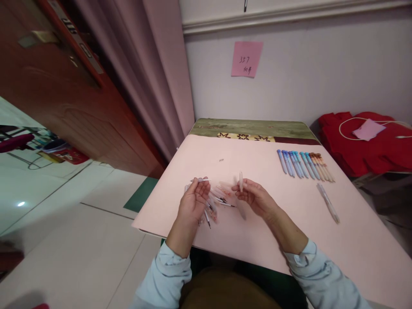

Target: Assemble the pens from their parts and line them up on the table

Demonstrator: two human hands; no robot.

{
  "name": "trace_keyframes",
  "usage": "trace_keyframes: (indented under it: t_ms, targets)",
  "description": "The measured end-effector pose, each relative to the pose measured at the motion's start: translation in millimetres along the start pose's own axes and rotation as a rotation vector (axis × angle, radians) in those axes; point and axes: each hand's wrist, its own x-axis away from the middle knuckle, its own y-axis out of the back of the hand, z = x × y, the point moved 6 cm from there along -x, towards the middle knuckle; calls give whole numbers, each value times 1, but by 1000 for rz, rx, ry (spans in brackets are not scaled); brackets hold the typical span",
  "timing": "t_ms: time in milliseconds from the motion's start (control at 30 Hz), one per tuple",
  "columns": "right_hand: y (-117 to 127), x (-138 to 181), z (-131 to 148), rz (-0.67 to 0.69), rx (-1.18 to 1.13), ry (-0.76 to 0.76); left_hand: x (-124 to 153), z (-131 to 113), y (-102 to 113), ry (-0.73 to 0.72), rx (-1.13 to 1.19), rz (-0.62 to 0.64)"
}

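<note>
My left hand (196, 198) is closed on a thin white pen part (202, 180), which lies across the fingertips. Between thumb and fingers of my right hand (254, 195) a pale, translucent pen barrel (241, 181) stands nearly upright. Below and between both hands lies a loose pile of pen parts (222, 198), with clear barrels, dark-tipped refills and small orange-pink pieces. My left hand covers some of that pile.
Several assembled pens (302, 165) lie in a row at the right, shading from blue to brown. A single clear pen (328, 203) lies nearer. A tiny grey piece (221, 160) is farther back on the pink-covered table (257, 244). Red cloth (370, 148) sits beyond the right edge.
</note>
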Motion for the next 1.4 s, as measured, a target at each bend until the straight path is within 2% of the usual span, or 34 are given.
trace_keyframes:
  t_ms: [100, 233, 367, 467, 567, 667, 767, 1000, 1233, 1400]
  targets:
    - [0, 0, 3, -17, 64, 53, 3, 9, -2, 3, -24, 45]
    - [1, -1, 3, -46, 9, 53, 5, 19, -5, 36, -35, 102]
    - [6, -2, 5, -115, 106, 101, 2, 10, -5, 1, -43, 39]
    - [15, 2, 15, -283, 414, 239, 0, 3, -4, -39, -63, 4]
    - [15, 9, 28, -404, 943, 348, 1, 5, -3, -31, -98, 14]
    - [9, 12, 33, -397, 1304, 386, 5, 13, -2, -14, -131, 30]
    - [7, 11, 32, -347, 1444, 390, 9, 20, -1, -6, -158, 37]
    - [14, 7, 27, -286, 1523, 338, 6, 18, 2, 40, -194, 72]
    - [10, 5, 22, -252, 1521, 318, -4, -29, 7, -53, -83, -1]
    - [13, 8, 29, -349, 1422, 390, -6, -58, 16, -94, 15, -62]
